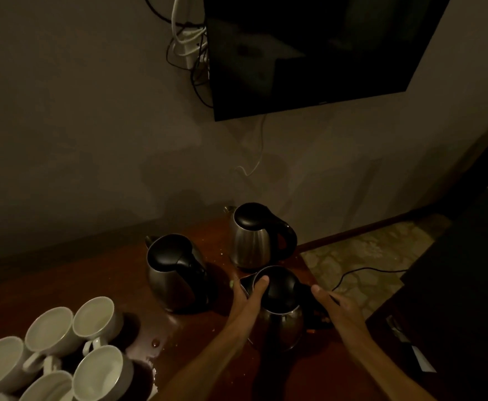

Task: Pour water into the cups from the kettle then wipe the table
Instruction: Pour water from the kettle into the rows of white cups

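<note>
Three steel kettles with black lids stand on the dark wooden table (pixel 98 285). The nearest kettle (pixel 282 316) sits at the table's right end between my hands. My left hand (pixel 250 296) grips its left side, thumb lying on the black lid. My right hand (pixel 339 306) is curled round its black handle. A second kettle (pixel 176 270) stands to the left and a third kettle (pixel 258 235) behind. Several white cups (pixel 92 322) cluster at the lower left, their mouths tilted toward me.
A dark screen (pixel 309 53) hangs on the wall with tangled cables (pixel 188 44) beside it. A black cord (pixel 361 273) trails over the patterned floor to the right. Dark furniture (pixel 454 285) stands close on the right. Small droplets (pixel 156 342) lie on the table near the cups.
</note>
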A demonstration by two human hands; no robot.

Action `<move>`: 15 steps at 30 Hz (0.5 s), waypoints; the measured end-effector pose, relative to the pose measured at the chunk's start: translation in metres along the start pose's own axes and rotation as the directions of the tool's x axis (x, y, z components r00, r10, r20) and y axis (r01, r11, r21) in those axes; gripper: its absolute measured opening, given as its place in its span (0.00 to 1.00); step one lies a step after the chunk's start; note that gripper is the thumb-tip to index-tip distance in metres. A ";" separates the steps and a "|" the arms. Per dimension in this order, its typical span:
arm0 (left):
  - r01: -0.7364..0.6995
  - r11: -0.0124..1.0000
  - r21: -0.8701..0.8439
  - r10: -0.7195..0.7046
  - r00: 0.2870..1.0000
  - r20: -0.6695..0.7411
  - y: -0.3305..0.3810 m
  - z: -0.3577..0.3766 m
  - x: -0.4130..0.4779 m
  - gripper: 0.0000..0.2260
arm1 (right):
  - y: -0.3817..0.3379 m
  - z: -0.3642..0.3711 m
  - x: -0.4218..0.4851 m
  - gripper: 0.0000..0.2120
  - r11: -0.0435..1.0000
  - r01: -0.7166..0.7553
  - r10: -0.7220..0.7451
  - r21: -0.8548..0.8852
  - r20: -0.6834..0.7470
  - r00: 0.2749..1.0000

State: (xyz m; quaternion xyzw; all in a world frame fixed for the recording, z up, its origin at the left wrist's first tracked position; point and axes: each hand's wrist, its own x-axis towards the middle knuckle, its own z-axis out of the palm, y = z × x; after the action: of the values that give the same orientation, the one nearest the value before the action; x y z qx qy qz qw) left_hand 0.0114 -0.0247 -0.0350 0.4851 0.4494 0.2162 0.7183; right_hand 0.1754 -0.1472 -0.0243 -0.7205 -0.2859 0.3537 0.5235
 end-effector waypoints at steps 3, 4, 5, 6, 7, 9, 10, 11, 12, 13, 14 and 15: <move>0.007 1.000 -0.017 -0.007 1.000 -0.012 0.007 0.000 -0.002 0.58 | -0.006 0.003 0.001 0.36 1.000 -0.021 0.021 -0.001 -0.015 1.000; 0.004 1.000 -0.030 -0.005 1.000 -0.014 0.010 0.000 -0.003 0.56 | -0.007 0.004 0.001 0.36 1.000 -0.022 0.022 -0.005 -0.018 1.000; -0.002 0.999 -0.051 0.001 1.000 -0.019 0.012 -0.001 -0.004 0.51 | -0.008 0.005 0.002 0.36 1.000 -0.019 0.019 -0.005 -0.021 1.000; -0.010 0.998 -0.065 0.009 1.000 -0.026 0.014 -0.002 -0.004 0.46 | -0.010 0.006 0.002 0.36 1.000 -0.014 0.014 -0.002 -0.022 1.000; -0.013 0.997 -0.070 0.011 0.999 -0.035 0.016 -0.003 -0.004 0.40 | -0.012 0.006 0.003 0.37 1.000 -0.007 0.007 0.002 -0.020 1.000; -0.004 0.999 -0.044 0.002 0.999 -0.039 0.022 -0.004 -0.003 0.31 | -0.018 0.007 0.004 0.37 1.000 0.007 -0.007 0.006 -0.015 1.000; -0.004 1.000 -0.028 0.003 0.999 -0.032 0.026 -0.005 -0.003 0.28 | -0.022 0.008 0.005 0.36 1.000 0.013 -0.013 0.012 -0.015 1.000; -0.007 1.000 -0.020 0.007 1.000 -0.028 0.030 -0.005 -0.003 0.26 | -0.026 0.008 0.006 0.34 1.000 0.019 -0.019 0.021 -0.021 1.000; -0.011 1.000 -0.019 0.010 0.999 -0.030 0.035 -0.005 -0.004 0.25 | -0.031 0.008 0.007 0.31 0.999 0.028 -0.027 0.029 -0.031 0.999; -0.018 1.000 -0.020 0.017 0.999 -0.036 0.040 -0.005 -0.004 0.27 | -0.037 0.007 0.008 0.29 0.999 0.042 -0.041 0.029 -0.038 0.998; -0.021 1.000 -0.020 0.020 0.999 -0.041 0.046 -0.005 -0.004 0.29 | -0.042 0.007 0.010 0.27 0.998 0.056 -0.055 0.024 -0.039 0.998; -0.026 0.999 -0.023 0.025 0.999 -0.046 0.051 -0.005 -0.003 0.31 | -0.047 0.007 0.011 0.25 0.998 0.065 -0.064 0.010 -0.037 0.997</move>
State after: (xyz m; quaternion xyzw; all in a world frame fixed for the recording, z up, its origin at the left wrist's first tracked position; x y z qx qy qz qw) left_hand 0.0116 -0.0024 0.0112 0.4771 0.4570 0.2417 0.7107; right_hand 0.1745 -0.1214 0.0170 -0.7144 -0.2971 0.3248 0.5439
